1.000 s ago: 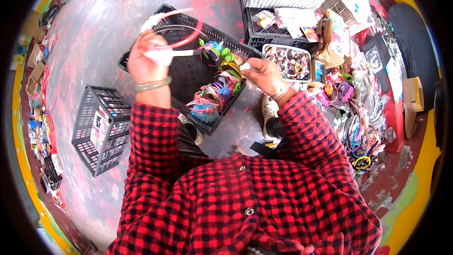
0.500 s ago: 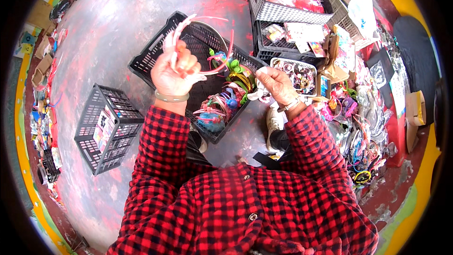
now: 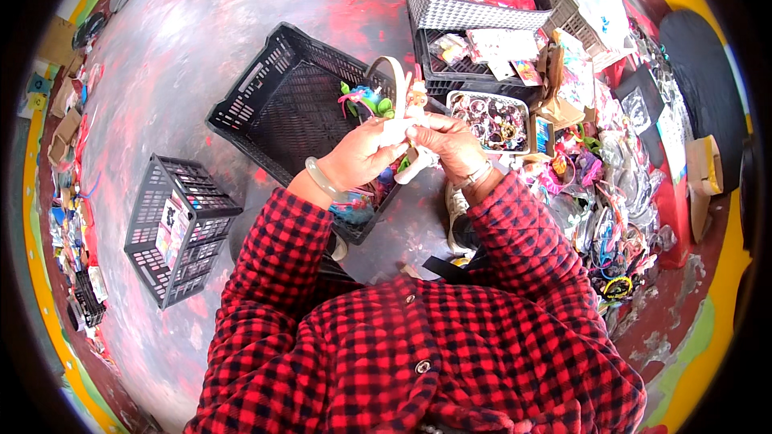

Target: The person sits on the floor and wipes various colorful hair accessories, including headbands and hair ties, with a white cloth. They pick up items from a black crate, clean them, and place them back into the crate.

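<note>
My left hand (image 3: 360, 154) and my right hand (image 3: 452, 145) meet in front of me above the large black crate. Both are closed on pale headbands. One cream-coloured headband (image 3: 393, 69) arches up from between the fingers, and a pinkish headband end with a small ornament (image 3: 416, 96) stands beside it. White ends (image 3: 412, 169) hang below my right fingers. How many bands each hand grips is hidden by the fingers. Underneath, the black crate (image 3: 256, 84) holds colourful headbands with green leaf shapes (image 3: 384, 107) and a blue fluffy piece (image 3: 354, 210), partly covered by my left hand.
A smaller black crate (image 3: 183, 229) stands at the left with packaged goods inside. To the right are a white tray of hair ties (image 3: 489, 122), stacked crates (image 3: 474, 6) and a heap of bagged accessories (image 3: 599, 217). My shoe (image 3: 457, 205) is beside the large crate.
My left hand has come down and right, bringing its bands to my right hand, which shifted slightly left. The loose pink loops no longer show. The view has shifted slightly.
</note>
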Tool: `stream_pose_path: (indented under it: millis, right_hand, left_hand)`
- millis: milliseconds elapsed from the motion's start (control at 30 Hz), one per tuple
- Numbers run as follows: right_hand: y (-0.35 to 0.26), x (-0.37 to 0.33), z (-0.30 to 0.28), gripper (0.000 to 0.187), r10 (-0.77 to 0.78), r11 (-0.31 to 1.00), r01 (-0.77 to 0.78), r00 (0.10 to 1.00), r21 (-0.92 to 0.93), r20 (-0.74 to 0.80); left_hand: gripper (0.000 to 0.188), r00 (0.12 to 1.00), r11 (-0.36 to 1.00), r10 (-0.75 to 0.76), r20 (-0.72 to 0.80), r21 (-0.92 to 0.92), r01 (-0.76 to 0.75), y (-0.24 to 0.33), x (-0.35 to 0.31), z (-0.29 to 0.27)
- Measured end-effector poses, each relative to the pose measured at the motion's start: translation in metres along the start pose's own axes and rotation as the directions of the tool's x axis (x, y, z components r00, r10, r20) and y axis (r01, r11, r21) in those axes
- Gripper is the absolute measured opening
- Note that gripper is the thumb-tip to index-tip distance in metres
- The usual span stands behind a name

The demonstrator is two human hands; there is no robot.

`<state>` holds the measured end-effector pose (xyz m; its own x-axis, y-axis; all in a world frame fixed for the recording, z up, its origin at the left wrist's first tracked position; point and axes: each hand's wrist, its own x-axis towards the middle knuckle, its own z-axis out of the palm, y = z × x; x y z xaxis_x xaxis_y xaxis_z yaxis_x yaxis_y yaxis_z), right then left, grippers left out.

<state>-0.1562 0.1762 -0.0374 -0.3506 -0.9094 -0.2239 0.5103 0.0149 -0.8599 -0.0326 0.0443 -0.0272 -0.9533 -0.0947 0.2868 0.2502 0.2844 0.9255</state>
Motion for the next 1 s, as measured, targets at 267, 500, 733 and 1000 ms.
stream_pose_path:
  millis: [267, 500, 733, 1000]
  right_hand:
    - [-0.004, 0.007, -0.009, 0.017, -0.051, 0.993, 0.066, 0.989, 0.103, -0.139]
    - [-0.006, 0.001, -0.001, 0.015, 0.067, 0.951, -0.093, 0.993, 0.296, 0.095]
    - [0.001, 0.002, -0.003, 0.015, 0.048, 0.976, -0.047, 0.999, 0.21, 0.001]
    - [0.005, 0.001, 0.011, 0.016, -0.005, 0.984, 0.017, 0.998, -0.178, 0.066]
  left_hand:
    - [0.025, 0.997, 0.919, 0.063, 0.045, 0.387, -0.075, -0.018, -0.002, -0.004]
    - [0.021, 0.986, 0.987, -0.039, 0.162, 0.159, 0.013, -0.014, -0.002, 0.012]
    - [0.031, 0.916, 0.974, -0.228, 0.33, 0.072, 0.216, 0.002, -0.001, 0.002]
    - [0.038, 0.944, 0.529, -0.327, 0.045, -0.819, 0.222, -0.012, 0.001, 0.002]
